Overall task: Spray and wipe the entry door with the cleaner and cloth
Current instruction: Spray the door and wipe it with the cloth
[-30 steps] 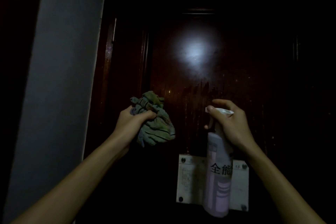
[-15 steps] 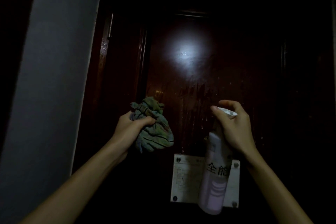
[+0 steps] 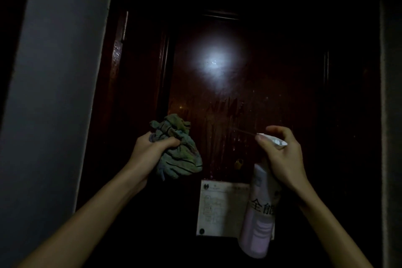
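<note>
Door (image 3: 250, 93): dark wood, wet streaks at centre, glare spot above, and bare panel over both hands. Left hand (image 3: 150, 154): clenched round the bunched cloth (image 3: 178, 156) near the panel's left edge; contact with door unclear. Right hand (image 3: 282, 159): wrapped round the cleaner (image 3: 258, 230) at its head, nozzle facing the door, bottle overlapping a white notice (image 3: 219, 206). Grey wall (image 3: 54, 93) borders the door's left edge.

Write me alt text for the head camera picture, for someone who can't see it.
A right hand holds a pale spray bottle aimed at a dark, wet-streaked wooden door, while the left hand grips a bunched green cloth. A glare shines higher on the door; a white notice is fixed below the hands.
</note>
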Available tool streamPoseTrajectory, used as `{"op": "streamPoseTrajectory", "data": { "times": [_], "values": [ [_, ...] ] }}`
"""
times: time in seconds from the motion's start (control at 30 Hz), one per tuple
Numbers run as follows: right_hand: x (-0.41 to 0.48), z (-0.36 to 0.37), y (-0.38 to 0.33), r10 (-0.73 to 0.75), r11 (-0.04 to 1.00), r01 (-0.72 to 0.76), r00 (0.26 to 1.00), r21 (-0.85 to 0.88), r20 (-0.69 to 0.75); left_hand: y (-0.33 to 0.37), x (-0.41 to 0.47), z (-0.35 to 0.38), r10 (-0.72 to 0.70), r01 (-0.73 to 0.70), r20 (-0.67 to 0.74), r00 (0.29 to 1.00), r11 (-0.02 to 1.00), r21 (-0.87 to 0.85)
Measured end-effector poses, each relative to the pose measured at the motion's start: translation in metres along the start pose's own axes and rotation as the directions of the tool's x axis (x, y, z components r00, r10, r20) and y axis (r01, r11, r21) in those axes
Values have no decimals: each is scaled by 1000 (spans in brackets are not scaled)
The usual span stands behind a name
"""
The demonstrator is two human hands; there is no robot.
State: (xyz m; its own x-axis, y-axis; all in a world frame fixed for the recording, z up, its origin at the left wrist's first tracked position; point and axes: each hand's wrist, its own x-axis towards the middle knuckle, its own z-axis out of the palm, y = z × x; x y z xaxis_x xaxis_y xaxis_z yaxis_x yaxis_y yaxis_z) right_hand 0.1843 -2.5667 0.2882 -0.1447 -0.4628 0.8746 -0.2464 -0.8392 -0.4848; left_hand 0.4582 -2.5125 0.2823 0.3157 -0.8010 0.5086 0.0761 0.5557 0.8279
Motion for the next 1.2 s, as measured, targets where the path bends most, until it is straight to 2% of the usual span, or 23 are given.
{"op": "streamPoseTrajectory", "data": {
  "times": [0.13, 0.27, 0.5, 0.7, 0.9, 1.1, 1.2],
  "values": [
    [-6, -8, 7, -1, 998, 2, 1000, -56, 31, -5, 1, 8, 1, -1, -6, 1000, 1000, -2],
    [-8, -14, 12, 64, 994, -54, 992, -100, 108, -11, 0, 10, 3, -3, 3, 1000, 1000, -10],
    [-23, -11, 21, 109, 992, -104, 991, -69, 78, -24, 0, 7, -27, 27, 6, 1000, 1000, -14],
    [-29, -8, 23, 136, 984, -115, 978, -134, 160, -28, 0, -1, -40, 40, -3, 999, 999, -22],
    [-43, 8, 34, 251, 965, -261, 926, 0, 282, -32, -1, -7, -46, 45, -16, 999, 999, -24],
    [-52, 12, 42, 178, 984, -165, 942, -68, 285, -34, 1, -12, -41, 41, -26, 999, 999, -14],
    [-53, 15, 44, 198, 980, -189, 941, -60, 274, -35, 0, -11, -32, 31, -19, 999, 999, -17]
  ]
}}
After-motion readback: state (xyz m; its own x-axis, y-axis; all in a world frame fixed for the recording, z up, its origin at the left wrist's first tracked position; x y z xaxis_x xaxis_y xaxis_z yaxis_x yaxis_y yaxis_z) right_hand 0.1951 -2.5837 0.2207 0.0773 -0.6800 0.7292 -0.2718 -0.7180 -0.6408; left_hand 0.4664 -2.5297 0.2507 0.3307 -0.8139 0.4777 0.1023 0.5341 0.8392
